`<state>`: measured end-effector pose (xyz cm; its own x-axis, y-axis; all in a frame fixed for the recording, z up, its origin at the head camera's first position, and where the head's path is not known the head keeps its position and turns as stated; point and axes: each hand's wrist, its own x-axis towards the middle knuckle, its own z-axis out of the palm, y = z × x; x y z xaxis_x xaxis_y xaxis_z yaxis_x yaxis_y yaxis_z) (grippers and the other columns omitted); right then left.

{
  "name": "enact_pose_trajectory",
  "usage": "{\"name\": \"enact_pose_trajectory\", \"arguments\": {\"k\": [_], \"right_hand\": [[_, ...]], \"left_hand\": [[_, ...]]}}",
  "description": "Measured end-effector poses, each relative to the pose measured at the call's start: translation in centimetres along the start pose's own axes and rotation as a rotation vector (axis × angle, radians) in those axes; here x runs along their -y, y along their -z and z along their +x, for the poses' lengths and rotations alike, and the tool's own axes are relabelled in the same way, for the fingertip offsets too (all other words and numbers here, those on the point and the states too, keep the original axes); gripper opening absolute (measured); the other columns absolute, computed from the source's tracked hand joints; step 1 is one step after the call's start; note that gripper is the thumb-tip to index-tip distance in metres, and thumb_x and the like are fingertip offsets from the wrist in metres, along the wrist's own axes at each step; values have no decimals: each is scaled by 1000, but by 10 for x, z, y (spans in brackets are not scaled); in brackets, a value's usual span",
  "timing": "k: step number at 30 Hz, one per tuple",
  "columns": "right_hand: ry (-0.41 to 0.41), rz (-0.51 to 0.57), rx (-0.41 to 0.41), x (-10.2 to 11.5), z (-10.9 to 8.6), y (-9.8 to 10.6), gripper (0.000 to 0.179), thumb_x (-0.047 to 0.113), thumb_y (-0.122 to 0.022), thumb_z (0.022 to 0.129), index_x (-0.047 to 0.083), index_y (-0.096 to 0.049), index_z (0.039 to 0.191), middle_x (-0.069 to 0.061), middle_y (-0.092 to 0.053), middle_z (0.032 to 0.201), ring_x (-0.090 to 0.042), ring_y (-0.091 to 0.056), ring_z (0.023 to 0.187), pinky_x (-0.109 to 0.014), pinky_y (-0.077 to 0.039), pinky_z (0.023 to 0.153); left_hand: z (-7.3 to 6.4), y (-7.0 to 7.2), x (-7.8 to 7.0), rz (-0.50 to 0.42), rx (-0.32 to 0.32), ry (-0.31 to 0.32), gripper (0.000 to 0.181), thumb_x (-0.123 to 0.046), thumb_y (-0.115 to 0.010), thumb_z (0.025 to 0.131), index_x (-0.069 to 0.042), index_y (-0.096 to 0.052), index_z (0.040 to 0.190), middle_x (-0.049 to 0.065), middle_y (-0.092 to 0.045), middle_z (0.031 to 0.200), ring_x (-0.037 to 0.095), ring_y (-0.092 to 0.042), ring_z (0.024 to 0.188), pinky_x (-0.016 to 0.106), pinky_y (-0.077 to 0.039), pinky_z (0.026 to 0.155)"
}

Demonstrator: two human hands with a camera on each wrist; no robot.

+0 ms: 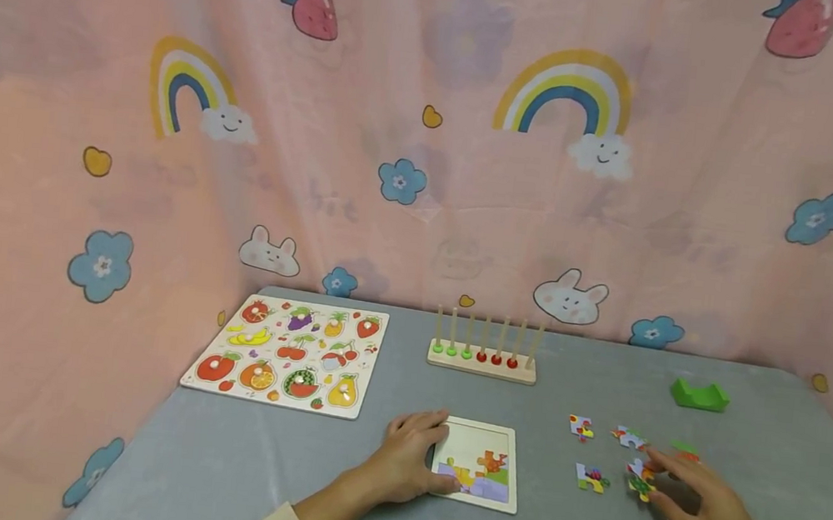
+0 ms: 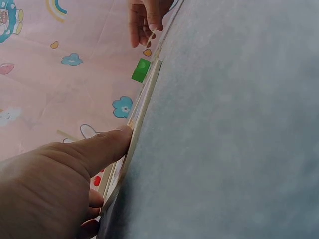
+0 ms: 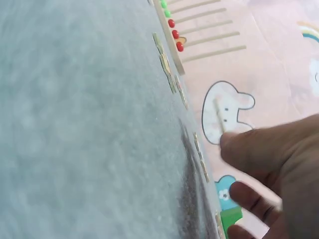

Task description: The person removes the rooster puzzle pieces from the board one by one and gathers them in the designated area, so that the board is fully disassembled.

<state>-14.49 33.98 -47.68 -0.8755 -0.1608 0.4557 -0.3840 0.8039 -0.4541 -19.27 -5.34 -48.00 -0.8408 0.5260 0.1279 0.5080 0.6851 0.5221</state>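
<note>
Puzzle piece level, long axis forward

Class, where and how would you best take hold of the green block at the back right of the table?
Pinch the green block across its low middle, probably best from above, thumb on the near face, since its top dips between two raised ends.

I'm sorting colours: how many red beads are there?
3 red beads on the peg stand: from the left in the head view, one on the fourth peg, one on the fifth, one on the sixth.
</note>
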Motion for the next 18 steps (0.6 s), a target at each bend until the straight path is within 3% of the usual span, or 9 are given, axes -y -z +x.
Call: {"name": "enact_pose_trajectory", "arguments": {"k": [3, 4, 8, 10, 11, 12, 13, 15, 18], "right_hand": [[-44, -35, 25, -7, -4, -1, 55, 6, -86, 67, 2, -66, 119, -10, -67, 107, 6, -44, 98, -6, -29, 76], [-59, -40, 39, -8, -5, -2, 55, 7, -85, 69, 2, -66, 120, -12, -67, 109, 0, -47, 100, -10, -34, 79], [-111, -52, 88, -11, -10, -3, 53, 10, -82, 75, 0, -64, 123, -18, -63, 117, -27, -52, 106, -13, -31, 85], [-128, -45, 113, -11, -11, -3, 52, 10, -80, 78, -2, -62, 124, -24, -60, 120, -40, -50, 107, -28, -36, 93], [-131, -41, 117, -11, -11, -3, 52, 9, -80, 77, -2, -62, 124, -24, -59, 121, -41, -49, 108, -29, -36, 94], [-136, -40, 123, -11, -11, -3, 52, 9, -79, 78, -3, -61, 125, -25, -59, 121, -43, -49, 109, -38, -38, 92], [-135, -44, 126, -11, -11, -3, 52, 9, -79, 78, -3, -61, 125, -25, -59, 121, -43, -49, 110, -42, -38, 89], [-119, -45, 112, -11, -10, -5, 51, 9, -80, 77, -3, -62, 124, -23, -61, 119, -36, -50, 111, -39, -38, 92], [-67, -41, 64, -12, -9, -7, 51, 7, -82, 74, -1, -64, 121, -15, -65, 113, -11, -48, 110, -11, -27, 90]], "left_hand": [[0, -2, -1, 11, -9, -8, 72, -41, -82, 74, -4, -59, 131, 7, -45, 144, 22, -38, 132, 50, -23, 104], [0, -2, -1, 11, -10, -9, 72, -41, -82, 74, -4, -59, 131, 7, -45, 144, 22, -38, 131, 50, -23, 104], [0, -2, -1, 18, -12, -12, 72, -41, -82, 74, -4, -59, 131, 7, -46, 144, 22, -39, 131, 49, -24, 104], [0, -2, -2, 17, -11, -15, 71, -41, -82, 74, -3, -59, 131, 7, -46, 144, 22, -39, 131, 49, -23, 104], [0, -2, -2, 17, -11, -15, 71, -41, -82, 74, -4, -59, 131, 7, -46, 144, 22, -38, 131, 49, -24, 104], [0, -2, -2, 19, -11, -15, 72, -41, -82, 74, -4, -59, 131, 7, -46, 144, 21, -38, 131, 49, -24, 103], [0, -2, -1, 22, -11, -15, 72, -41, -82, 74, -4, -59, 131, 7, -46, 144, 22, -39, 131, 49, -24, 103], [0, -2, -1, 16, -11, -13, 71, -41, -82, 75, -4, -59, 131, 7, -45, 144, 22, -38, 131, 50, -24, 103], [-1, -2, 1, 7, -10, -6, 71, -40, -82, 75, -4, -59, 131, 7, -45, 144, 22, -38, 132, 50, -23, 104]]}}
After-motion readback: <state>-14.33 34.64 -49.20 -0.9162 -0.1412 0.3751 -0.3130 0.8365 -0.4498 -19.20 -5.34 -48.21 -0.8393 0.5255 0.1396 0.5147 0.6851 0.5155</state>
